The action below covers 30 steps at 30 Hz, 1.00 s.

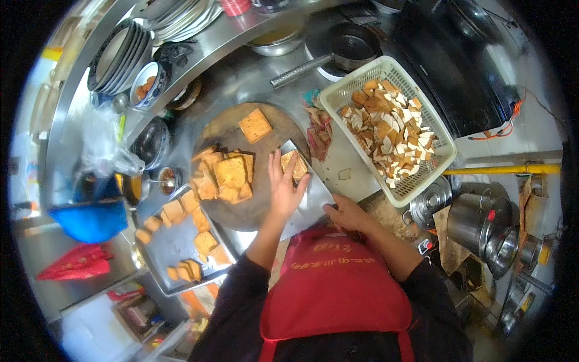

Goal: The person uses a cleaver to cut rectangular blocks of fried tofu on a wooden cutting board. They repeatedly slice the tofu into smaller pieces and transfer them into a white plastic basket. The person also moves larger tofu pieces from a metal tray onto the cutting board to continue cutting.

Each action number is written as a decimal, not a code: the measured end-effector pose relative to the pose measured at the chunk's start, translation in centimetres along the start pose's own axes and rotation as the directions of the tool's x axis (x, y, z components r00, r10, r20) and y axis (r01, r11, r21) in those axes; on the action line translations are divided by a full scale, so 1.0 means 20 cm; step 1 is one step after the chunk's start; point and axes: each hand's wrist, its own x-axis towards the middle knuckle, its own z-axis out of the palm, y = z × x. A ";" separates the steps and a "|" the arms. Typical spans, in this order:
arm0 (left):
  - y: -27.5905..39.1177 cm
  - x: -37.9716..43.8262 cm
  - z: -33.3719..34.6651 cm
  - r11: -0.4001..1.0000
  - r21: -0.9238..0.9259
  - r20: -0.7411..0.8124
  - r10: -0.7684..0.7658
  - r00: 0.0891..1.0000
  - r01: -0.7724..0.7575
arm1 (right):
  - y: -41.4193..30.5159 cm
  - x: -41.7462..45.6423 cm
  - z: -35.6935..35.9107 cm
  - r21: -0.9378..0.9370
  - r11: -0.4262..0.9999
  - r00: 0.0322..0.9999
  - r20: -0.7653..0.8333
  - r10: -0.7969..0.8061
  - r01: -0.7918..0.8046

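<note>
My left hand [287, 190] rests with spread fingers on a square piece of fried tofu [295, 165], steadying it at the right side of a round wooden chopping board [267, 212]. In my right hand [350, 212] is a cleaver, its wide steel blade [312, 194] turned broad side up beside and partly under that piece. Whether the tofu lies fully on the blade is hidden by my fingers. One more tofu square [255, 126] sits at the board's far side. A loose pile of tofu squares [230, 172] covers the board's left part.
Right of the board, a plastic basket [391, 199] holds many cut tofu pieces [393, 126]. A metal tray [169, 253] with several tofu blocks stands at the left. Behind are a crumpled red cloth [319, 133] and a long-handled pan [353, 45]. Stacked plates [120, 59] stand on a steel shelf.
</note>
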 end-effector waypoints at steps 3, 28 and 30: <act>0.16 0.00 -0.04 0.997 -0.035 0.063 0.067 0.996 -0.065 | -0.04 -0.15 -0.05 0.073 0.997 0.997 -0.066 0.036 -0.031; 0.37 0.15 0.33 0.935 -0.341 0.080 0.130 0.988 -0.096 | 0.16 -0.96 -0.55 0.890 0.445 0.994 -0.112 -0.006 0.103; 0.54 0.21 0.25 0.944 -0.305 0.119 0.171 0.978 -0.128 | 0.18 -0.99 -0.61 0.893 0.427 0.987 -0.159 0.008 0.141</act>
